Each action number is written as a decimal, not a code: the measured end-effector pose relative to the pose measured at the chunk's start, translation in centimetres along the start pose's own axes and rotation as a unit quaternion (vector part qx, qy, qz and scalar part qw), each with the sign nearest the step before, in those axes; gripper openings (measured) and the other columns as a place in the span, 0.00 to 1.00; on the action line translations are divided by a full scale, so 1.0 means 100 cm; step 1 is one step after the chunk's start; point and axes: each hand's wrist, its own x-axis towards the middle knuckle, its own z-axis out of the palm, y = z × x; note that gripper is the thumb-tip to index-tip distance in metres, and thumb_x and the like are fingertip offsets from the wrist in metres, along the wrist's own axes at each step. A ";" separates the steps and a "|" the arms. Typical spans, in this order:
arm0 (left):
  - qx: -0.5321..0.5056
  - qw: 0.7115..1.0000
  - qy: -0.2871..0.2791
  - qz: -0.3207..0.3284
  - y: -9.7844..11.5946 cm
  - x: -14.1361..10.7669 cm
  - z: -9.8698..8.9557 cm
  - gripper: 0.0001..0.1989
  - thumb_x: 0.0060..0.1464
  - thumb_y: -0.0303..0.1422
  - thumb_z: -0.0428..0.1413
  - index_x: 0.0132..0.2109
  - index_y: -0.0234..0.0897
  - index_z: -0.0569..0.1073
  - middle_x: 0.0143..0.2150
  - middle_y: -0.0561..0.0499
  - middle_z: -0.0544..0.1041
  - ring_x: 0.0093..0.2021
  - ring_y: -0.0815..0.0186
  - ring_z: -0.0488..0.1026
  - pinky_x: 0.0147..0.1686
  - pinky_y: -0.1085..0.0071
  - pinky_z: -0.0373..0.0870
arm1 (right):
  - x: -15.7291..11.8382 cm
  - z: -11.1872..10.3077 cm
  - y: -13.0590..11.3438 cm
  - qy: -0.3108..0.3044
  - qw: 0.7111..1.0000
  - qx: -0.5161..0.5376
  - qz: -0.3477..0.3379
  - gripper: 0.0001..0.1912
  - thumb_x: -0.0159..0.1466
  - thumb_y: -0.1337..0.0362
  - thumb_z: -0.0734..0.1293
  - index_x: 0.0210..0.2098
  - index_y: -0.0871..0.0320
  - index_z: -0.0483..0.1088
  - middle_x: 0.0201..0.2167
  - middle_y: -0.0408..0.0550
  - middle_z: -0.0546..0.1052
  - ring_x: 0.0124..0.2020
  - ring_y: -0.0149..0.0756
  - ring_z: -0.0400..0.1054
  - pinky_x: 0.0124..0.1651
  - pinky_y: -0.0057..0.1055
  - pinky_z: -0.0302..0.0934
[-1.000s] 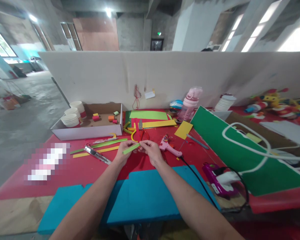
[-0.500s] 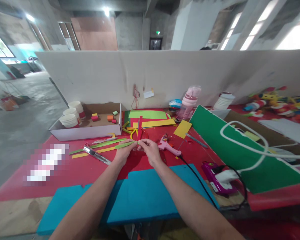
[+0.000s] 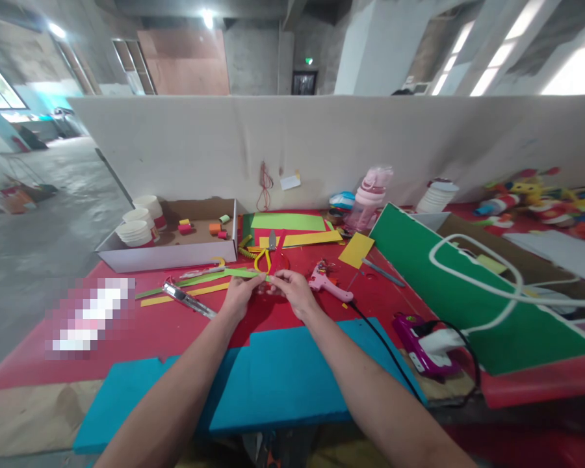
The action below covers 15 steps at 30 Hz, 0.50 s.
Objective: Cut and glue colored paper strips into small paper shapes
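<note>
My left hand (image 3: 240, 294) is pinched on a light green paper strip (image 3: 242, 273), whose free end points left. Close beside it, my right hand (image 3: 293, 291) has its thumb and fingers closed on the green strip's right end. A red paper strip (image 3: 279, 250) rises from between the fingertips, leaning right; how it meets the green one is hidden. Just beyond the hands lie pliers with yellow handles (image 3: 263, 261). A pink glue gun (image 3: 330, 285) rests to the right of my right hand. A box cutter (image 3: 189, 301) lies left of my left hand, near a yellow strip (image 3: 160, 301).
At the back left stands a cardboard box (image 3: 168, 258) with paper cups (image 3: 135, 234) and small paper rolls. A pink bottle (image 3: 369, 201) stands behind. To the right are a green board (image 3: 468, 305) and a purple power socket (image 3: 429, 351) with cords. Blue foam sheets (image 3: 292, 377) line the front edge.
The red strip has tipped to the right, uncovering the pliers' jaws. The green strip's left end has swung up and farther left. Both hands stay nearly in place.
</note>
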 end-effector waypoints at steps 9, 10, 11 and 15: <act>0.006 1.000 -0.014 0.018 0.002 0.003 -0.004 0.16 0.44 0.43 0.63 0.32 0.32 0.75 0.23 0.52 0.72 0.23 0.73 0.66 0.26 0.75 0.63 | 0.001 0.002 0.000 0.040 0.995 0.087 0.011 0.17 0.41 0.58 0.78 0.25 0.61 0.72 0.19 0.44 0.75 0.21 0.31 0.70 0.31 0.31 0.71; 0.024 0.999 -0.029 0.022 0.002 0.002 -0.002 0.16 0.43 0.42 0.64 0.32 0.32 0.75 0.24 0.52 0.73 0.23 0.73 0.66 0.26 0.75 0.63 | 0.001 0.002 0.000 0.039 0.995 0.089 0.011 0.18 0.42 0.58 0.78 0.26 0.62 0.73 0.19 0.45 0.75 0.21 0.31 0.70 0.32 0.31 0.71; 0.041 0.998 -0.040 0.028 0.002 0.001 -0.001 0.16 0.43 0.41 0.64 0.33 0.32 0.76 0.24 0.51 0.73 0.23 0.73 0.66 0.26 0.75 0.63 | 0.001 0.002 0.001 0.038 0.995 0.090 0.011 0.18 0.42 0.58 0.78 0.26 0.62 0.73 0.19 0.45 0.76 0.21 0.31 0.70 0.32 0.31 0.71; 0.074 0.995 -0.043 0.041 -0.002 0.000 0.000 0.13 0.44 0.40 0.63 0.31 0.32 0.76 0.25 0.51 0.74 0.24 0.72 0.66 0.26 0.75 0.63 | 0.001 0.002 0.003 0.040 0.995 0.087 0.011 0.17 0.42 0.57 0.78 0.25 0.62 0.73 0.19 0.44 0.75 0.21 0.30 0.70 0.33 0.31 0.71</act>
